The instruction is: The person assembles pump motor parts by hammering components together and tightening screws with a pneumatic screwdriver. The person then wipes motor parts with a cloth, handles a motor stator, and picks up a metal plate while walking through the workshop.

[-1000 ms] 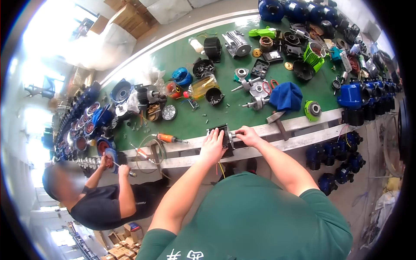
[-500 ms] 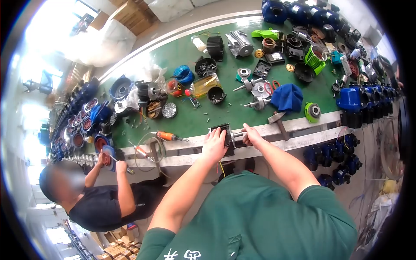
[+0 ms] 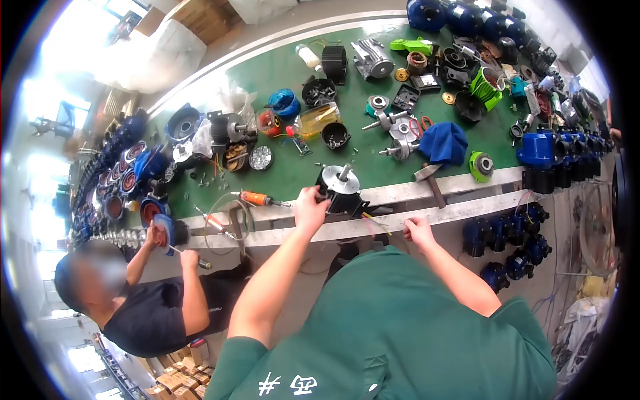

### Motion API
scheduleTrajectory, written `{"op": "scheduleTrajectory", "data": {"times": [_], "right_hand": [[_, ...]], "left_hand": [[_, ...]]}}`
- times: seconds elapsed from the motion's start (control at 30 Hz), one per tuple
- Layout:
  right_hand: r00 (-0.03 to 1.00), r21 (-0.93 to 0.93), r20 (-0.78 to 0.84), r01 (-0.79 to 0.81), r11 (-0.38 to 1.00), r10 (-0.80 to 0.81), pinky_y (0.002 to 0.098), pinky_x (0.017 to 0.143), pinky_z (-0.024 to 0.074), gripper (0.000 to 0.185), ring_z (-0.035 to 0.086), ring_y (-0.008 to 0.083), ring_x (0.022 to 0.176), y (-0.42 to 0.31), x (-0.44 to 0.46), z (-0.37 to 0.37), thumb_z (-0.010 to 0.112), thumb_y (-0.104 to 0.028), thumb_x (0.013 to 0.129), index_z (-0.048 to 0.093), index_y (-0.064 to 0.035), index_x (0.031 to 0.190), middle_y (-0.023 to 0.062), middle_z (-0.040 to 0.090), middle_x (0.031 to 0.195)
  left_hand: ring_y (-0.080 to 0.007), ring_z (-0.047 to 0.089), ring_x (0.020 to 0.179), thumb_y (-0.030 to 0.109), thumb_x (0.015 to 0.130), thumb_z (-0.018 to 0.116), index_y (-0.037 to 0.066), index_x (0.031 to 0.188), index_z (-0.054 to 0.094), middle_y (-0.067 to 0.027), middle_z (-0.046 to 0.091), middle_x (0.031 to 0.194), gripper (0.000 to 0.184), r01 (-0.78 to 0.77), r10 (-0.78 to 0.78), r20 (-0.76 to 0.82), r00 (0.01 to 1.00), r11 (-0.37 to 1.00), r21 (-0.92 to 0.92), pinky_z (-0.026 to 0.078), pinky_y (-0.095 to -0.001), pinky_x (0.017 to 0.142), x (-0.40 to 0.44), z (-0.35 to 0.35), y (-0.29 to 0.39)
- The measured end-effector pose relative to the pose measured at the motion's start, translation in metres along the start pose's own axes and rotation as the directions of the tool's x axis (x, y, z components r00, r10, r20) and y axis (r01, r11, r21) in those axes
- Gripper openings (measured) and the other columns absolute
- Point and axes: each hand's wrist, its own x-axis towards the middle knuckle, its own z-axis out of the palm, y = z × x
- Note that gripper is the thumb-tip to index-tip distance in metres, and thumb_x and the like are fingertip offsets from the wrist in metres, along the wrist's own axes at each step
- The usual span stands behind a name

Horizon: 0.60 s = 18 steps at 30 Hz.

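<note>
A black motor with a round silver end plate stands at the bench's near edge, its shaft pointing up and slightly tilted. Against its left side, my left hand is closed on the housing. Yellow and red wires hang out of the motor's lower right. My right hand is apart from the motor, in front of the bench edge, with its fingers curled together; whether they hold something small is too hard to make out.
Right of the motor lie a hammer, a blue cloth and a green flange. An orange power tool lies left. A co-worker handles a blue part at far left. Blue motors sit below the bench.
The motor has turned from lying with its shaft to the right to standing shaft up. My left hand moved from its top to its left side; my right hand let go of the shaft and drew back.
</note>
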Motion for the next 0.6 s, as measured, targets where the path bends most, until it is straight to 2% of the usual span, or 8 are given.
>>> {"op": "scheduleTrajectory", "data": {"times": [0.03,0.1,0.2,0.23,0.37,0.47,0.57,0.6], "right_hand": [[0.999,-0.035,-0.007,0.034,0.999,-0.034,0.0284,0.058,0.0512,0.024,0.061,0.013,0.063,0.003,-0.001,-0.001,0.062,-0.025,0.096,0.067,-0.0022,0.102,0.0069,0.066,0.078],[0.996,-0.156,-0.013,0.087,0.984,-0.09,0.0277,0.059,0.051,0.023,0.06,0.0121,0.063,0.008,0.001,-0.005,0.062,-0.02,0.096,0.069,-0.0002,0.104,0.0068,0.067,0.078],[0.986,-0.238,0.016,0.163,0.957,-0.163,0.0291,0.062,0.0526,0.024,0.062,0.0128,0.065,0.009,0.01,0.002,0.064,-0.021,0.094,0.069,0.0002,0.104,0.0069,0.067,0.078],[0.977,-0.324,0.045,0.212,0.922,-0.209,0.0303,0.064,0.0533,0.025,0.063,0.0145,0.066,0.008,0.014,0.005,0.065,-0.022,0.092,0.069,-0.0001,0.104,0.0076,0.068,0.079],[0.842,-0.576,0.267,0.53,0.623,-0.47,0.0355,0.075,0.0547,0.035,0.068,0.0228,0.081,-0.032,0.013,0.033,0.071,-0.029,0.085,0.068,-0.003,0.108,0.0114,0.069,0.091],[0.725,-0.546,0.479,0.687,0.48,-0.494,0.0421,0.086,0.0527,0.047,0.066,0.0326,0.099,-0.077,0.0,0.057,0.072,-0.034,0.081,0.064,-0.008,0.12,0.0147,0.068,0.104],[0.643,-0.581,0.615,0.761,0.289,-0.457,0.0437,0.088,0.0525,0.056,0.065,0.0338,0.104,-0.098,0.0,0.087,0.073,-0.033,0.08,0.058,-0.0087,0.128,0.0154,0.067,0.11],[0.562,-0.52,0.666,0.821,0.235,-0.49,0.0445,0.089,0.0523,0.059,0.063,0.036,0.107,-0.104,-0.001,0.094,0.073,-0.033,0.079,0.056,-0.0087,0.13,0.0166,0.066,0.113]], "left_hand": [[-0.0295,0.066,0.102,0.013,0.071,0.082,0.001,0.107,0.068,-0.0137,0.064,0.113,0.04,0.052,-0.051,0.028,0.998,0.997,-0.06,0.053,-0.0378,0.088,-0.015,0.002,-0.013],[-0.0313,0.065,0.103,0.007,0.071,0.082,-0.002,0.092,0.062,-0.0155,0.062,0.116,0.03,0.047,-0.051,-0.016,0.999,0.984,-0.173,0.053,-0.0389,0.087,-0.049,0.016,-0.042],[-0.0367,0.065,0.097,0.003,0.071,0.082,-0.002,0.078,0.051,-0.0198,0.06,0.117,0.033,0.088,-0.117,-0.062,0.991,0.935,-0.344,0.054,-0.0409,0.085,-0.087,0.03,-0.055],[-0.0341,0.066,0.092,0.003,0.072,0.081,-0.002,0.079,0.051,-0.0186,0.06,0.118,0.031,0.084,-0.097,-0.053,0.994,0.972,-0.218,0.054,-0.0397,0.079,-0.095,0.026,-0.054],[-0.0299,0.064,0.084,0.007,0.077,0.077,-0.004,0.086,0.057,-0.0153,0.062,0.109,0.025,0.233,-0.234,0.005,0.972,0.963,-0.135,0.051,-0.0385,0.073,-0.106,0.022,-0.063],[-0.0306,0.064,0.083,0.01,0.077,0.076,-0.003,0.091,0.06,-0.0134,0.063,0.103,0.025,0.277,-0.276,0.02,0.961,0.959,-0.068,0.05,-0.0387,0.073,-0.109,0.015,-0.07],[-0.0296,0.061,0.078,0.012,0.075,0.078,-0.001,0.092,0.06,-0.0124,0.062,0.095,0.028,0.295,-0.298,-0.021,0.954,0.952,-0.081,0.049,-0.0386,0.071,-0.115,0.019,-0.079],[-0.0289,0.06,0.076,0.012,0.074,0.078,0.0,0.092,0.06,-0.0123,0.061,0.092,0.029,0.296,-0.301,-0.044,0.953,0.95,-0.098,0.048,-0.0384,0.07,-0.117,0.021,-0.082]]}}
